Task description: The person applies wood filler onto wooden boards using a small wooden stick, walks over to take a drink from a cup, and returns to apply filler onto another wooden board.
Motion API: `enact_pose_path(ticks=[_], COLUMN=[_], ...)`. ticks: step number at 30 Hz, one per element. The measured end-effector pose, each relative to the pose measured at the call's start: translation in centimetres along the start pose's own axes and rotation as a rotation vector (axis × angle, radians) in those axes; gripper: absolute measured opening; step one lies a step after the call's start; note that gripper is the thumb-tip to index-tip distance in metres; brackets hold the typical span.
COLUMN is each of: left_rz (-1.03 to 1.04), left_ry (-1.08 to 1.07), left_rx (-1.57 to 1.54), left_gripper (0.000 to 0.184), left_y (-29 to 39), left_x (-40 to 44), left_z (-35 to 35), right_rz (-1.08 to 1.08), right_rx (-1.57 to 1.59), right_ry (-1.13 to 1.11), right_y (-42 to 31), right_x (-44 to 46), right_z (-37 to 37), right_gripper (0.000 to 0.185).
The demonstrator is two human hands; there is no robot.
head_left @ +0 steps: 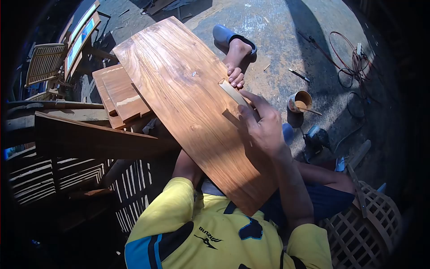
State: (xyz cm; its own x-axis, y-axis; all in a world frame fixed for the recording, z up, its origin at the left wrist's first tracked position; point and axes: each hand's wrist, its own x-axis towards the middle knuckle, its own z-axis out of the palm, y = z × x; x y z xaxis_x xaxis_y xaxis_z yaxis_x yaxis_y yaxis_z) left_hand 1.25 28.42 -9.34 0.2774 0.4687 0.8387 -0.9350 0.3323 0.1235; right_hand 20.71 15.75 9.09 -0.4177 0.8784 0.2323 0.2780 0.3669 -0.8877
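A long wooden board (179, 85) with a shiny, streaked grain lies slanted across my lap. My right hand (266, 126) is closed on a pale, folded strip of sandpaper (231, 93), pinching it between thumb and fingers at the board's right edge. Just beyond it, the fingertips of my left hand (236, 77) curl over that same edge. The rest of this hand is hidden under the board, where my left arm passes. A dark shadow of the right hand falls on the wood.
Left of the board are stacked wooden panels (118, 94) and a dark plank (89, 132). On the floor at right stand a can with a stick (300, 101), a power tool (317, 136), a marker (299, 75) and tangled cord (358, 60). A woven basket (367, 219) sits at lower right.
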Motion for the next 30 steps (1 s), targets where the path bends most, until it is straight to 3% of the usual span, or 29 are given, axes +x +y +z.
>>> enact_pose_path(ticks=[2, 4, 7, 11, 13, 15, 17, 18, 19, 21, 23, 26, 28, 30], left_rz=[0.047, 0.061, 0.071, 0.111, 0.123, 0.14, 0.155, 0.162, 0.172, 0.21, 0.235, 0.192, 0.029, 0.001], left_ry=[0.151, 0.053, -0.089, -0.109, -0.129, -0.143, -0.162, -0.175, -0.193, -0.229, -0.249, -0.209, -0.139, -0.253], left_rx=[-0.022, -0.03, -0.001, 0.022, 0.026, 0.042, 0.049, 0.047, 0.042, 0.039, 0.051, 0.133, 0.296, 0.354], left_gripper=[0.022, 0.025, 0.028, 0.027, 0.026, 0.025, 0.025, 0.024, 0.024, 0.023, 0.023, 0.022, 0.019, 0.028], left_y=[-0.6, -1.8, -1.1, -1.3, -1.5, -1.2, -0.8, -0.5, -0.2, 1.6, 4.2, 9.0, 13.1, 15.3], left_x=[-0.2, -1.3, -0.5, 0.2, 0.7, 1.2, 2.2, 2.4, 3.4, 5.7, 8.6, 11.5, 12.4, 13.0], left_z=[1.3, -2.1, -4.0, -3.3, -3.3, -3.0, -3.0, -3.6, -3.7, -3.4, -2.4, -0.8, 1.2, 0.8], right_rz=[0.117, 0.389, 0.322, 0.285, 0.476, 0.46, 0.465, 0.33, 0.333, 0.14, 0.103, 0.31, 0.463, 0.446], right_rx=[-0.009, -0.114, -0.334, -0.154, -0.12, -0.076, -0.149, -0.226, -0.234, -0.555, -0.572, -0.499, -0.319, -0.263], right_ry=[-0.009, -0.071, -0.065, -0.103, -0.276, -0.258, -0.202, -0.132, -0.117, 0.129, 0.342, 0.429, 0.445, 0.526], right_y=[-0.2, -0.5, 5.3, 9.1, 9.3, 8.7, 7.4, 7.6, 6.6, 4.5, 2.6, 1.8, 0.2, 1.0], right_x=[1.4, 1.8, 0.4, -1.9, -2.0, -1.8, -1.3, -1.1, -0.4, 1.8, 2.5, -0.8, -4.1, -7.7], right_z=[-1.0, -3.1, -5.1, -4.5, -3.9, -3.6, -3.7, -3.6, -4.0, -5.6, -7.9, -10.3, -10.3, -8.7], right_gripper=[0.039, 0.048, 0.045, 0.043, 0.043, 0.044, 0.041, 0.039, 0.039, 0.035, 0.035, 0.032, 0.031, 0.039])
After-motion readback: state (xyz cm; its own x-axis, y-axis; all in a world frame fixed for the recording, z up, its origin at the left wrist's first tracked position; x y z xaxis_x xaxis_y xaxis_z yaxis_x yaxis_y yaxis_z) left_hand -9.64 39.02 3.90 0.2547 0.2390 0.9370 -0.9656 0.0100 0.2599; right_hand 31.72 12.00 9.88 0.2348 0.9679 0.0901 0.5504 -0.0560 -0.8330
